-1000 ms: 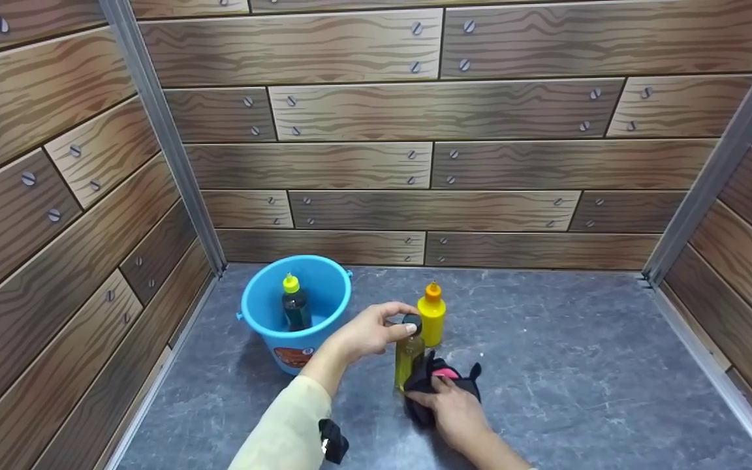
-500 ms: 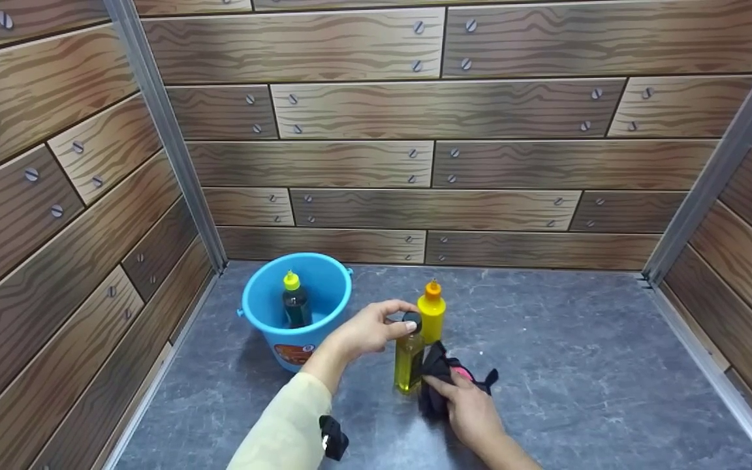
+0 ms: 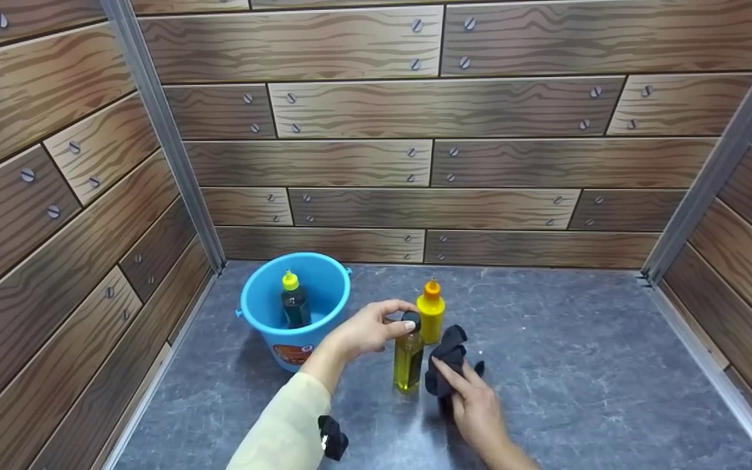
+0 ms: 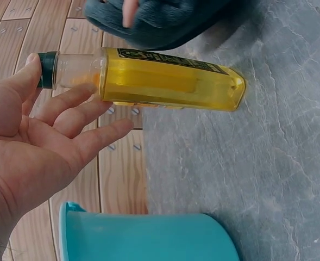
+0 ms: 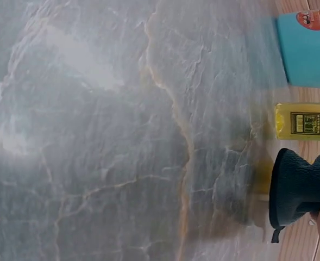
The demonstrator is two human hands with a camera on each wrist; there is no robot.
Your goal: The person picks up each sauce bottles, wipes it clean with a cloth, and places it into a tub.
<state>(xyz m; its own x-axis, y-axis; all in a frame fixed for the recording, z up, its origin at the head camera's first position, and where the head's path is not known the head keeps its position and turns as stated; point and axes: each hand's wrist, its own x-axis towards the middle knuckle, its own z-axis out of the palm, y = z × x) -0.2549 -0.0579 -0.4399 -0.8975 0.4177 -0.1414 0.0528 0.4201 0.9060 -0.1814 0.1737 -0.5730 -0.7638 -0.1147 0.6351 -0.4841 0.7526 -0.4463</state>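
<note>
My left hand (image 3: 369, 329) pinches the dark cap of a bottle of yellow oil (image 3: 408, 365) between thumb and finger. The bottle stands upright on the grey marbled surface; its green cap (image 4: 47, 69) and dark label show in the left wrist view. My right hand (image 3: 480, 414) holds a bunched black cloth (image 3: 444, 365) just right of the bottle. In the right wrist view, the cloth (image 5: 295, 187) hangs beside the oil bottle (image 5: 306, 128), with only an edge of the hand showing.
A yellow squeeze bottle (image 3: 431, 320) with an orange cap stands right behind the oil bottle. To the left is a blue bucket (image 3: 278, 337) holding a dark bottle (image 3: 296, 307) with a yellow cap. Wood-patterned walls (image 3: 350, 163) enclose the back and sides.
My right hand has drawn the cloth from against the oil bottle to the right; the cloth has turned, hiding its pink patch. My left hand and the bottle stay put.
</note>
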